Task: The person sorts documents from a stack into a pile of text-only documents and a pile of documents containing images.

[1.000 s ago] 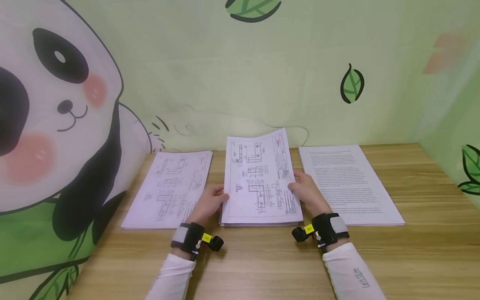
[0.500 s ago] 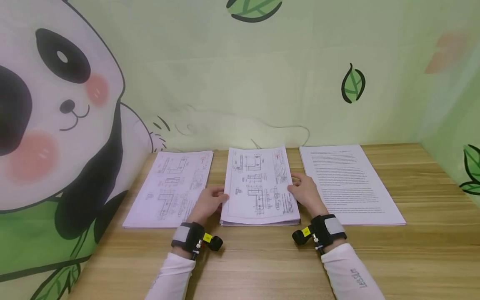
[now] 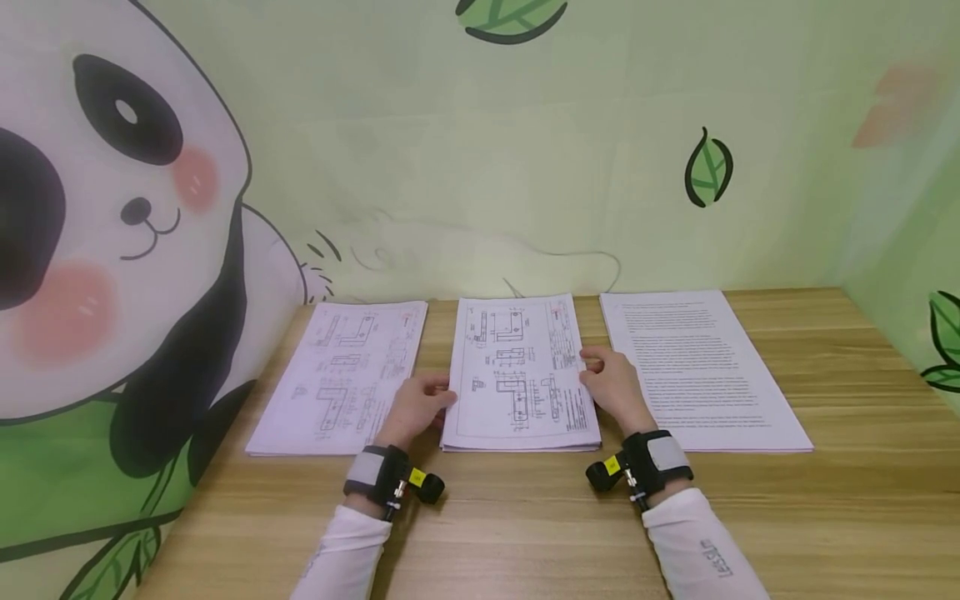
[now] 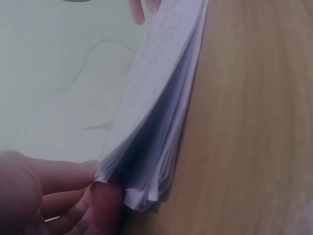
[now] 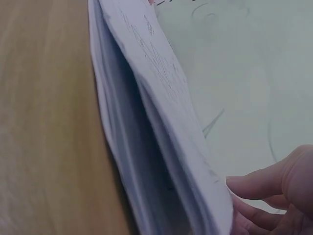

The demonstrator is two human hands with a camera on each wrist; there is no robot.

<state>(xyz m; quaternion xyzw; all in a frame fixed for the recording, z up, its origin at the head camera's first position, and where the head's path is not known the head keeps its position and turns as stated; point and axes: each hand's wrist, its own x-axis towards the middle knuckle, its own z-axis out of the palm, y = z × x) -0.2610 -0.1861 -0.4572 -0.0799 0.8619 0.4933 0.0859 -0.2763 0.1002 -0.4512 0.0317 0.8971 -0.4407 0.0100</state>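
In the head view a stack of printed drawing sheets [image 3: 491,417] lies in the middle of the table, its top page showing a line drawing of an L-shaped part. My left hand [image 3: 408,408] pinches the upper sheets at their left edge; in the left wrist view the thumb [image 4: 68,176] is above and a finger beneath. At the opposite edge, my right hand [image 3: 615,385] holds the sheets between thumb and fingers [image 5: 254,215]. Both wrist views show a gap between the raised upper sheets [image 5: 166,93] and the lower ones [image 4: 166,171].
Another stack of drawing sheets [image 3: 300,417] lies to the left, partly behind the left hand. On the right is a stack of text pages [image 3: 697,358], close to the right hand. The wooden table [image 3: 510,533] meets a wall [image 3: 525,167] with printed panda and leaves.
The upper sheets, earlier tilted up with their far edge raised and bent, have come down onto the middle stack and lie flatter. Both hands stay at its sides.
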